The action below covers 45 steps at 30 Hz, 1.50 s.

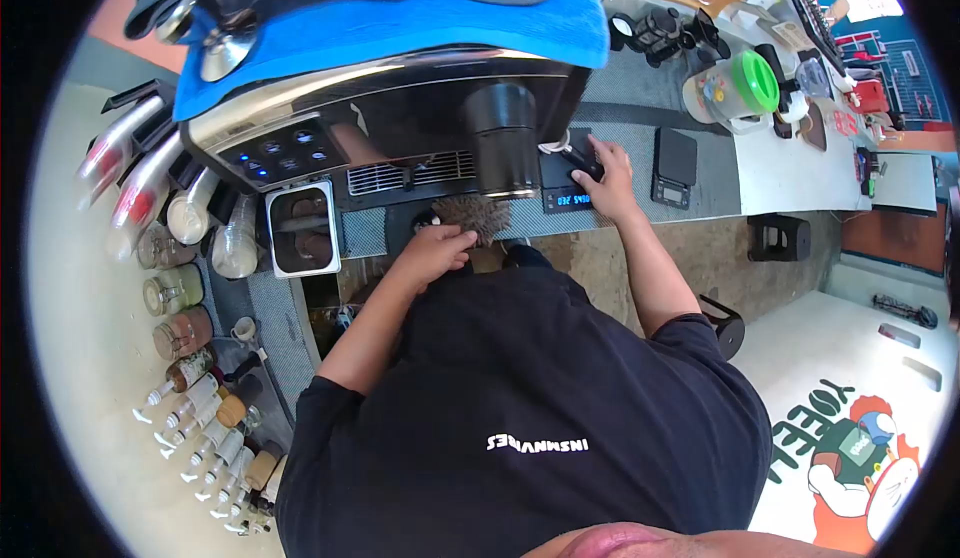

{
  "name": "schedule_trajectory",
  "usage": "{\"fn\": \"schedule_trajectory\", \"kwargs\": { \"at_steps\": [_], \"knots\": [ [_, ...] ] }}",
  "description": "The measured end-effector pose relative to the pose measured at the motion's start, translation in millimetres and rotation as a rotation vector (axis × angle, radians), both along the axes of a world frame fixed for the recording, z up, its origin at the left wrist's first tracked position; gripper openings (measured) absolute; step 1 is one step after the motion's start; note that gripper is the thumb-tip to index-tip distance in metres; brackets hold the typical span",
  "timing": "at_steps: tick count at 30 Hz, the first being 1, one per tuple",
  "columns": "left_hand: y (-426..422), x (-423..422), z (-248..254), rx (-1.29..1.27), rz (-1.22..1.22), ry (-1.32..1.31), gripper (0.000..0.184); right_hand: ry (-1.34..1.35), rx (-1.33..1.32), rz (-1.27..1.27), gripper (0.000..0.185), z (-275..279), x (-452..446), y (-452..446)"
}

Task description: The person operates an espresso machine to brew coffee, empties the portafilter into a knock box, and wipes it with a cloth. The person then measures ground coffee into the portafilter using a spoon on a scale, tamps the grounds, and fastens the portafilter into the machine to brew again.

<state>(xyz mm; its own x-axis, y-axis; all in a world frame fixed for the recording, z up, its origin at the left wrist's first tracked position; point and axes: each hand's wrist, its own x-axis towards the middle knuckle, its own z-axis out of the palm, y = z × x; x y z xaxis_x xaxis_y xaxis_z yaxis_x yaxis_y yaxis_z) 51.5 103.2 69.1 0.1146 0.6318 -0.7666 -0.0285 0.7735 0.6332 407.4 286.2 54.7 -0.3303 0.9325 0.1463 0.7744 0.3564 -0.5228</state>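
Observation:
My left hand [437, 253] is at the counter's front edge, its fingers closed on a brown-grey cloth [478, 216] below the coffee machine [400, 108]. My right hand [608, 180] is over a black scale [566, 199] with lit blue digits, its fingers around the black handle [588, 165] of a portafilter whose metal end sits on the scale. A black cylinder [503, 138] stands in front of the machine, between my two hands. Right of my right hand lies a second dark scale [675, 166].
A metal bin [303, 228] sits left of the drip grille [410, 173]. Jars and pump bottles line the far left. A green-lidded container [735, 86] stands at the back right. Black stools [779, 238] are beyond the counter's front edge.

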Motion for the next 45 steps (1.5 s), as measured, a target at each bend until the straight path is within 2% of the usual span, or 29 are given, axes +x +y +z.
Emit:
{"fn": "schedule_trajectory", "kwargs": {
  "at_steps": [3,4,7,8,11,16,19,22,26,29,32,36,39,40,43,44,45],
  "knots": [
    [9.0,5.5,10.6,0.034,-0.062,-0.155,0.063,0.171,0.121,-0.163,0.059,-13.3,22.9,-8.3],
    [12.3,11.0,13.6,0.059,-0.072,-0.162,0.059,0.191,0.098,-0.314,0.046,-11.0,25.8,-19.3],
    [24.4,36.5,20.3,0.083,-0.087,-0.147,0.053,0.324,-0.297,-0.551,0.04,-30.1,50.6,-42.8],
    [31.0,46.9,19.6,0.104,-0.117,-0.116,0.051,0.373,-0.339,-0.515,0.037,-70.7,69.3,-46.8],
    [54.1,86.3,0.7,0.17,-0.208,0.052,0.045,0.54,-0.717,-0.474,0.038,-75.2,79.0,-54.6],
    [93.7,144.3,-66.6,0.337,-0.27,0.591,0.044,0.588,-0.889,-0.417,0.042,-71.9,85.2,-38.9],
    [106.7,157.9,-75.2,0.326,-0.262,0.674,0.046,0.575,-0.976,-0.332,0.043,-67.1,97.9,-30.5],
    [103.6,163.3,-86.5,0.373,-0.221,0.744,0.042,0.586,-1.013,-0.249,0.044,-73.1,109.7,-30.7],
    [101.7,158.7,-114.1,0.31,-0.076,0.566,0.036,0.586,-1.077,-0.182,0.047,-69.8,114.6,-24.0],
    [107.3,156.0,-95.0,0.216,-0.06,0.409,0.037,0.564,-1.138,-0.164,0.049,-70.6,118.8,-14.8],
    [108.1,155.3,-89.9,0.161,-0.049,0.42,0.038,0.578,-1.203,-0.151,0.047,-68.4,121.6,-4.2],
    [107.8,158.0,-90.6,0.224,-0.113,0.593,0.041,0.608,-1.31,-0.124,0.039,-68.3,125.6,9.8],
    [102.5,164.9,-79.9,0.255,-0.101,0.711,0.045,0.441,-1.304,-0.016,0.032,-60.8,134.8,26.8],
    [101.0,166.0,-79.6,0.257,-0.091,0.732,0.047,0.333,-1.244,-0.001,0.025,-43.2,134.6,32.3],
    [99.0,163.5,-62.2,0.263,-0.11,0.806,0.052,0.216,-0.929,-0.02,0.022,-33.3,134.1,55.6],
    [99.7,162.0,-50.7,0.254,-0.115,0.809,0.052,0.244,-0.675,-0.014,0.023,-28.4,130.1,62.8],
    [103.1,162.8,-34.5,0.243,-0.12,0.81,0.052,0.334,-0.633,-0.025,0.024,-18.3,122.3,72.3]
  ]
}}
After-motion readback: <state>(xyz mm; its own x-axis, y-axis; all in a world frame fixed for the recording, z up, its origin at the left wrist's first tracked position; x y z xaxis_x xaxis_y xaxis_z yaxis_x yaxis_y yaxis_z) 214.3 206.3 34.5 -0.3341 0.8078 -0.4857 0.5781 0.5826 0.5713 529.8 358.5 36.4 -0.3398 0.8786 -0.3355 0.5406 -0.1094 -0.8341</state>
